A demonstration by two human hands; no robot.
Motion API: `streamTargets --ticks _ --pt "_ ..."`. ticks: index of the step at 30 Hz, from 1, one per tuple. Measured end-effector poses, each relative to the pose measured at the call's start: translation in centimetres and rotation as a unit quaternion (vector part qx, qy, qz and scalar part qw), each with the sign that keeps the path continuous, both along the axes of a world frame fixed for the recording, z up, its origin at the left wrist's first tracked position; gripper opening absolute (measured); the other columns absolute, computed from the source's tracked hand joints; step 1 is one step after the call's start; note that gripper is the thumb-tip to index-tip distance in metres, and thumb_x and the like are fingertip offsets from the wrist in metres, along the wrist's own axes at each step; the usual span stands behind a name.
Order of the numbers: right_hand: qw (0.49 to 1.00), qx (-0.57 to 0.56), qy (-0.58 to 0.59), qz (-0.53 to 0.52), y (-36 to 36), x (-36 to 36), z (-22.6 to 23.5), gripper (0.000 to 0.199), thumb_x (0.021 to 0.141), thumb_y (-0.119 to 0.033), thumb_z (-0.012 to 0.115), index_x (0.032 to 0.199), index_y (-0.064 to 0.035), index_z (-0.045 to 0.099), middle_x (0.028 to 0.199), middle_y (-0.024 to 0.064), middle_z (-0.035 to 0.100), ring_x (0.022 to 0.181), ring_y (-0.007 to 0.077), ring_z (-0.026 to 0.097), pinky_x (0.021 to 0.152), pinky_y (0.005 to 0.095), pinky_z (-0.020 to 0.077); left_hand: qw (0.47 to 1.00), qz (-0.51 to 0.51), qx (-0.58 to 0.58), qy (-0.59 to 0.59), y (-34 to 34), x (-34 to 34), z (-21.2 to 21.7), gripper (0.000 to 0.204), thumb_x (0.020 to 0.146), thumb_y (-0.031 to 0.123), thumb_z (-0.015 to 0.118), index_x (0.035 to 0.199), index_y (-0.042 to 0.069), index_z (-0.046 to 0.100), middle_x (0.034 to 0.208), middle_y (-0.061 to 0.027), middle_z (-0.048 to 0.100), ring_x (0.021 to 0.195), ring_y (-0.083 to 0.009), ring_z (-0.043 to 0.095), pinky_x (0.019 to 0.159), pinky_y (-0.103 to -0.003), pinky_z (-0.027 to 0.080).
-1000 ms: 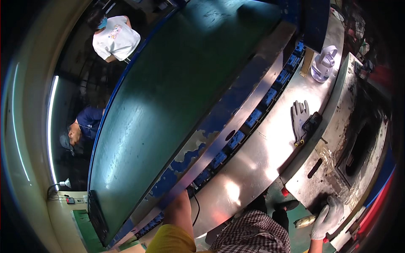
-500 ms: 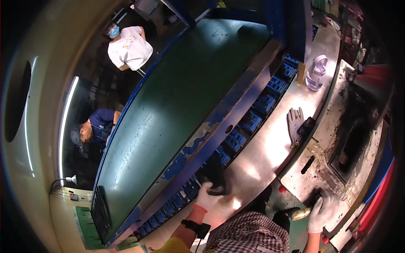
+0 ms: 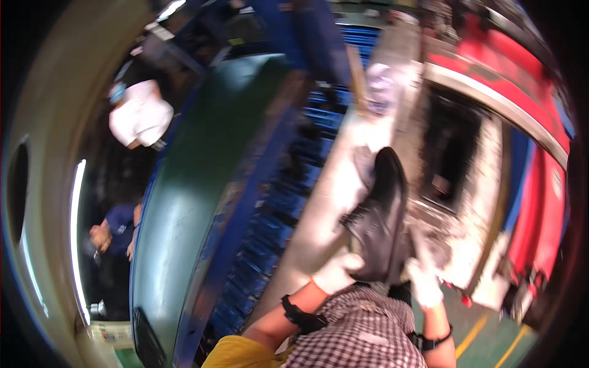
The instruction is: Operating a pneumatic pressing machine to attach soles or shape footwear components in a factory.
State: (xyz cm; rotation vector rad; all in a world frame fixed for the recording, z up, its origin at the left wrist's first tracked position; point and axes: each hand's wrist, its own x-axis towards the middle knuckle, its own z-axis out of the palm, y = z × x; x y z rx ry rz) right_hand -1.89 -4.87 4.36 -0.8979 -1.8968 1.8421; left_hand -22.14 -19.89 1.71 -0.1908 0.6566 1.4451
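Observation:
A black leather lace-up shoe (image 3: 381,227) is in front of me, toe pointing away and opening toward my apron. My left hand (image 3: 337,273), in a white glove, grips it at the left side of the heel end. Close to the shoe's right side is my right hand (image 3: 424,279), gloved too. Motion smears its fingers, so whether they touch the shoe or hold something cannot be made out. A pale glove (image 3: 364,164) lies on the metal ledge (image 3: 331,199), partly hidden behind the shoe.
Left of the ledge runs a rack of blue slatted pieces (image 3: 261,239), then a green conveyor belt (image 3: 178,227). A clear bottle (image 3: 380,89) stands farther along the ledge. On the right is a worn machine top with a dark opening (image 3: 451,147). Two people are beyond the belt.
My view has swung to the right. The left hand has brought the black shoe from beside the blue rack to in front of me. My right hand has left the machine top and come beside the shoe.

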Motion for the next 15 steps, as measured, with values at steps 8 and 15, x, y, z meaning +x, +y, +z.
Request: streamTargets --ticks 8,15 --pt "0.974 -0.145 0.158 -0.076 2.8 -0.4 1.6 0.081 0.100 -0.021 0.067 0.169 0.0019 0.030 0.175 0.0167 0.032 0.161 0.0247 0.030 0.130 0.0374 0.0277 0.910 -0.136 0.033 0.391 6.2 1.3 2.9 0.063 0.101 0.022 0.060 0.158 0.001 0.046 0.156 -0.0140 0.057 0.143 -0.0287 0.055 0.124 -0.044 0.041" --pt "0.974 0.080 0.038 -0.210 12.6 -3.3 0.3 0.083 0.089 -0.027 0.079 0.158 0.0077 0.048 0.168 0.0233 0.044 0.152 0.0315 0.046 0.128 0.0392 0.0331 0.826 0.088 0.080 0.550 7.9 -1.3 8.4 0.081 0.106 0.029 0.058 0.173 0.005 0.019 0.176 -0.0205 0.029 0.158 -0.0353 0.038 0.131 -0.046 0.028"
